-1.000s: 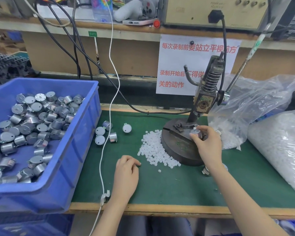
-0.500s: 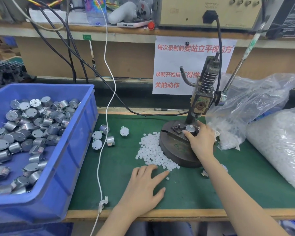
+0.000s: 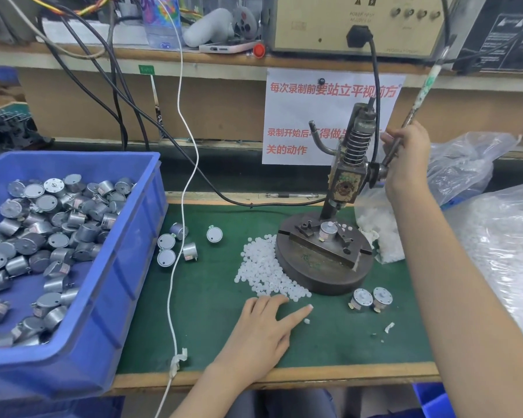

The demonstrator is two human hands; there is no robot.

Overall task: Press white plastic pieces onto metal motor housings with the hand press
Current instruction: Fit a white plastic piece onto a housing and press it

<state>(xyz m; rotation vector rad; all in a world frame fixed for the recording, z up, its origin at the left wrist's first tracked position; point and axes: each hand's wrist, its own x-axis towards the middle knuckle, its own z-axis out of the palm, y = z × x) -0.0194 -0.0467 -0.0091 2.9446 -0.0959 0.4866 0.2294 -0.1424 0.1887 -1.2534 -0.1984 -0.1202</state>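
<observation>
The hand press [image 3: 349, 173] stands on a round dark base [image 3: 323, 267] on the green mat. A metal motor housing [image 3: 328, 231] with a white piece on top sits in the fixture under the ram. My right hand [image 3: 406, 158] grips the press lever [image 3: 417, 98] low on its shaft. My left hand [image 3: 263, 330] lies flat on the mat, fingers spread, fingertips at the near edge of a heap of white plastic pieces [image 3: 263, 270].
A blue bin [image 3: 115, 285] full of metal motor housings sits at left. Several loose housings [image 3: 178, 245] lie beside it, two more housings [image 3: 372, 298] in front of the press base. Clear bags of white pieces [image 3: 495, 236] fill the right. A white cable [image 3: 175, 267] hangs across the mat.
My right hand left the housing in the fixture and rose to grip the press lever. My left hand uncurled and slid right to the white pieces.
</observation>
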